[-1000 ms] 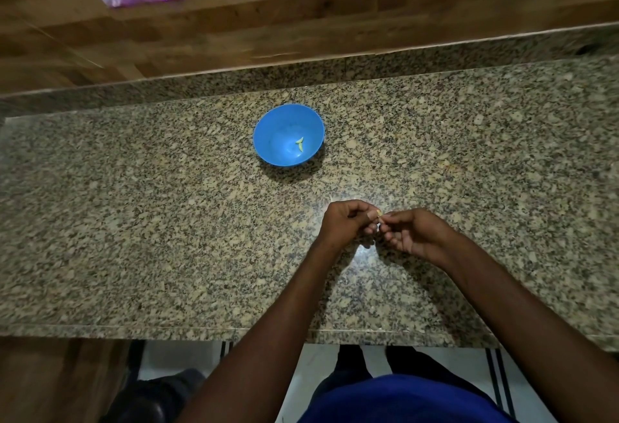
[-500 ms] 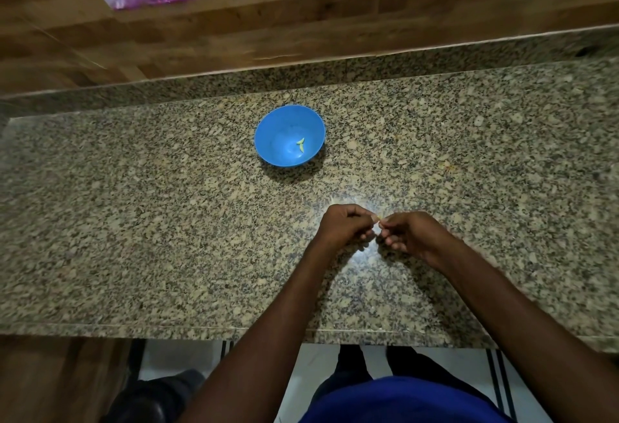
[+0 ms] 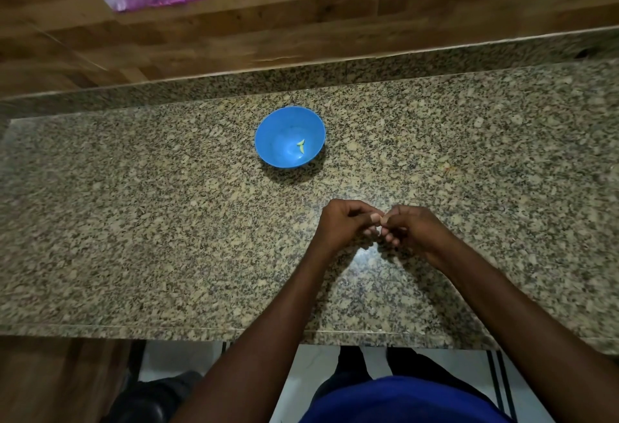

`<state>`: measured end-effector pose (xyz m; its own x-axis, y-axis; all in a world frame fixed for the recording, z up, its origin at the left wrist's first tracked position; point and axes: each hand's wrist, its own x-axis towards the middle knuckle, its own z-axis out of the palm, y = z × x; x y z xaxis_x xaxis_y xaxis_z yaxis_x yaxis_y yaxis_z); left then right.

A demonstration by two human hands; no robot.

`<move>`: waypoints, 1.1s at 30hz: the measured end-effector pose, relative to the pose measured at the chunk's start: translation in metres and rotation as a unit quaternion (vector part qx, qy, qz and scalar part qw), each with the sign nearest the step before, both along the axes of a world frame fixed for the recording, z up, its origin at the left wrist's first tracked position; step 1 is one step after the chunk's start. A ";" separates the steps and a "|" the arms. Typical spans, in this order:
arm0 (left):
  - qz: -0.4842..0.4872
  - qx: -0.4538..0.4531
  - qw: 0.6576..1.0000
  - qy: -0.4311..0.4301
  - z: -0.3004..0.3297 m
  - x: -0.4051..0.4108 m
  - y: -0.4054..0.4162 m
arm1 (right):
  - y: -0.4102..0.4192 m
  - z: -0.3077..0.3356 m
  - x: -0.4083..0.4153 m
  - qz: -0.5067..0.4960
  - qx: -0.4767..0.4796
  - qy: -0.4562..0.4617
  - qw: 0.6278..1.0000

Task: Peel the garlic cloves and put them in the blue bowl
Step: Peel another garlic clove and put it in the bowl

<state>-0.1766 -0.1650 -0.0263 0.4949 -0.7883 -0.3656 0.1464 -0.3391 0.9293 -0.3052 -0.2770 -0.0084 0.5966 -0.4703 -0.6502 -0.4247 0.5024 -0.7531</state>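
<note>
Head view: left hand [image 3: 341, 225] and right hand [image 3: 413, 230] meet over the granite surface [image 3: 134, 221], fingers of both pinching a small pale garlic clove [image 3: 382, 220], mostly hidden. Blue bowl [image 3: 290, 137] sits beyond the hands, with one yellowish peeled clove [image 3: 301, 146] inside.

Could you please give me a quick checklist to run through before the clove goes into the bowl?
1. Clove pinched between left hand and right hand: ok.
2. Clove fully peeled: cannot tell, fingers hide most of it.
3. Bowl upright on the counter: ok.
4. Room in the bowl: ok, only small pale pieces inside.
5. Path from hands to bowl free: ok.
6. Loose skin stuck to fingers: cannot tell.
</note>
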 end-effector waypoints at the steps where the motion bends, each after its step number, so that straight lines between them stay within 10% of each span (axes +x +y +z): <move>1: 0.014 0.004 0.999 0.033 0.000 0.000 0.000 | 0.000 -0.001 -0.001 0.009 -0.026 -0.011 1.000; 10: 0.077 0.018 0.985 0.151 -0.009 -0.005 -0.002 | -0.001 -0.006 0.000 0.036 -0.134 -0.013 0.990; 24: 0.055 -0.003 0.998 -0.030 -0.005 -0.003 -0.001 | 0.003 -0.008 -0.001 -0.011 -0.050 -0.012 0.999; 33: 0.095 0.035 0.994 0.047 -0.016 0.000 0.002 | 0.003 -0.015 -0.003 0.035 -0.153 0.004 0.988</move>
<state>-0.1770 -0.1631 -0.0427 0.5938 -0.6544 -0.4682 0.2989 -0.3608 0.8834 -0.3084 -0.2741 -0.0236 0.6293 -0.6038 -0.4894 -0.4570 0.2219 -0.8614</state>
